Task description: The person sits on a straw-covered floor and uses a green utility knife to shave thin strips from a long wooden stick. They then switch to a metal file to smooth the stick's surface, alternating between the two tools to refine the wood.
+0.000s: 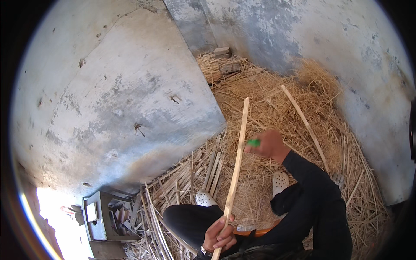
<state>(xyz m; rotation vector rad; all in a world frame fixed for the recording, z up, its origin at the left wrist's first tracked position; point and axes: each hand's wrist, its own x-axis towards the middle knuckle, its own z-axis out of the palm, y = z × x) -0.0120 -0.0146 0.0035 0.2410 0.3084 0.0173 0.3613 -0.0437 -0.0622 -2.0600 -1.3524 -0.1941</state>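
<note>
Strip (237,160) slants up, clasped in the left hand (220,234). The right hand (271,144) clenches a green object (254,142) beside it.

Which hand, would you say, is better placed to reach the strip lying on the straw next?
Probably the right hand: it is nearer that strip, though holding a green object. The left hand, farther off, is closed around another strip.

A long, narrow wooden strip (236,169), pale and slightly bowed, slants with its far end to the right. Just right of the strip's upper half is a green object (253,142), blurred and partly hidden.
</note>
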